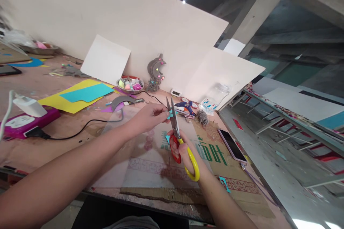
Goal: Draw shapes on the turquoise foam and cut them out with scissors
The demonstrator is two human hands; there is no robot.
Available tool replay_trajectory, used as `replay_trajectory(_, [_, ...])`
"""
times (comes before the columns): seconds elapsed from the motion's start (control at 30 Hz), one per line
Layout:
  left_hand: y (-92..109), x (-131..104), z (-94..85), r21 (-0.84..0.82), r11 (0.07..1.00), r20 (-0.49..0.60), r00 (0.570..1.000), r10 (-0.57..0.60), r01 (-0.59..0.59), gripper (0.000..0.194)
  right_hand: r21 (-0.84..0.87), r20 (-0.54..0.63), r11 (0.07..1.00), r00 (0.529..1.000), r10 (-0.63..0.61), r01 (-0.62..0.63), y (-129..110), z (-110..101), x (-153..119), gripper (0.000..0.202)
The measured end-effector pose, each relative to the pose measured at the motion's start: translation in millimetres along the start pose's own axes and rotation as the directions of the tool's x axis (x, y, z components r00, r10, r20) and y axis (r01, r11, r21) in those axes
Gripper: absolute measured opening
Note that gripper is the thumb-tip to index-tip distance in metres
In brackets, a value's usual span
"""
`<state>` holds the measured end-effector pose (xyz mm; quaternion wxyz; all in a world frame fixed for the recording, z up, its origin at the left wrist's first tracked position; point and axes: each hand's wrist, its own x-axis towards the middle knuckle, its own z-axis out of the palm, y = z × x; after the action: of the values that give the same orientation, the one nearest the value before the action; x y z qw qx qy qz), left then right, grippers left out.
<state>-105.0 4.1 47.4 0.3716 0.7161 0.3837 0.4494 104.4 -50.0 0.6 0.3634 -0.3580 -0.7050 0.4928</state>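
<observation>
My left hand [152,117] pinches a small blue paper cutout [170,115] between thumb and fingertips. In my right hand [184,150] is a pair of scissors [175,123] with one red and one yellow handle loop. The blades point up and stand a little apart, with the blue paper at or between them. Under both hands lie a translucent sheet [118,164] and printed brown cardboard [217,136]. A blue paper scrap [224,184] rests on the cardboard near my right forearm.
Left of my hands are blue card [87,93], yellow card [57,101] and a purple power strip [51,117] with a black cable. Behind stand a bowl of clay packets [134,92], a glue gun [185,106], grey twine [202,117] and a plastic jar [215,98]. A phone [232,145] lies right.
</observation>
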Motion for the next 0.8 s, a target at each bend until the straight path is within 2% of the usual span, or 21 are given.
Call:
replay_trajectory(0.37, [4.6, -1.0, 0.4, -0.004, 1.000, 0.004, 1.000, -0.008, 0.008, 0.024, 0.024, -0.025, 1.000, 1.000, 0.001, 0.000, -1.8, 1.7, 0.8, 0.064])
replay_trajectory(0.53, [2.3, -0.6, 0.5, -0.005, 1.000, 0.003, 1.000, 0.003, -0.003, 0.024, 0.089, -0.013, 0.996, 1.000, 0.019, -0.018, -7.0, 5.4, 2.7, 0.065])
replay_trajectory(0.8, [0.2, 0.6, -3.6, -0.020, 0.999, -0.004, 0.999, -0.038, 0.038, 0.023, 0.128, -0.018, 0.991, 0.999, 0.047, -0.044, -14.4, 8.2, 3.0, 0.063])
